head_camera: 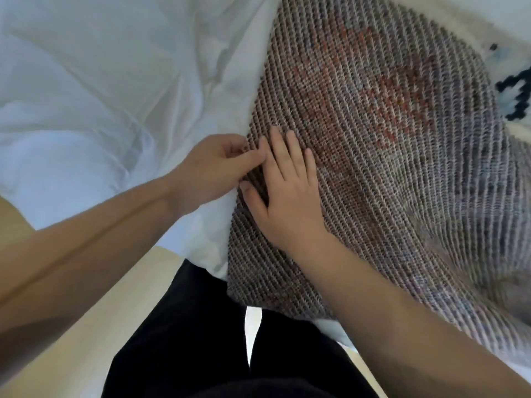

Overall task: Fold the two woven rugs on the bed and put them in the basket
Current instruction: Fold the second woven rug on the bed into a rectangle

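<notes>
A woven rug [388, 145], grey-brown with a faded red pattern, lies back side up across the right half of the bed. My left hand [212, 168] pinches its left edge between thumb and fingers. My right hand [284, 191] rests flat on the rug just beside that edge, fingers spread, touching the left hand's fingertips. A second rug [514, 81], cream with dark blue marks, shows at the far right, partly under the first one. No basket is in view.
A rumpled white sheet [100, 96] covers the bed to the left of the rug. My black trousers [218, 340] and a pale floor [109, 311] are below, at the bed's near edge.
</notes>
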Available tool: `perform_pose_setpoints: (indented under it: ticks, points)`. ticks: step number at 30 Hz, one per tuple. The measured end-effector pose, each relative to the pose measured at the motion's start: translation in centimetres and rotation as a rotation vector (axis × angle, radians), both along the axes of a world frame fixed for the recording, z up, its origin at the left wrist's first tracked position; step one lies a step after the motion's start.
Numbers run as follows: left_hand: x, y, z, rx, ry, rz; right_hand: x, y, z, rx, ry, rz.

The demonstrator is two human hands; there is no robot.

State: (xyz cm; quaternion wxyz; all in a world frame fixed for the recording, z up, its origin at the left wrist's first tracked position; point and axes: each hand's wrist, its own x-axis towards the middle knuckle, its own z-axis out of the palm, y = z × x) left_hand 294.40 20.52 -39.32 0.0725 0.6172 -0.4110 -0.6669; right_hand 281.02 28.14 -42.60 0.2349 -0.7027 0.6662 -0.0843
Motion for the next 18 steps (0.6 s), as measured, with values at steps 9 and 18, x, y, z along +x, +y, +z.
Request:
perform_pose_setpoints:
  ticks: [9, 18]
  points:
    - [2.5, 7.1, -1.2, 0.321, 0.215, 0.108, 2.3, 5.5, 0.4, 0.056, -0.155, -0.116]
    - [2.5, 9.4, -1.1, 0.292, 0.256, 0.054, 3.8, 9.7, 1.1, 0.063, -0.389, -0.224]
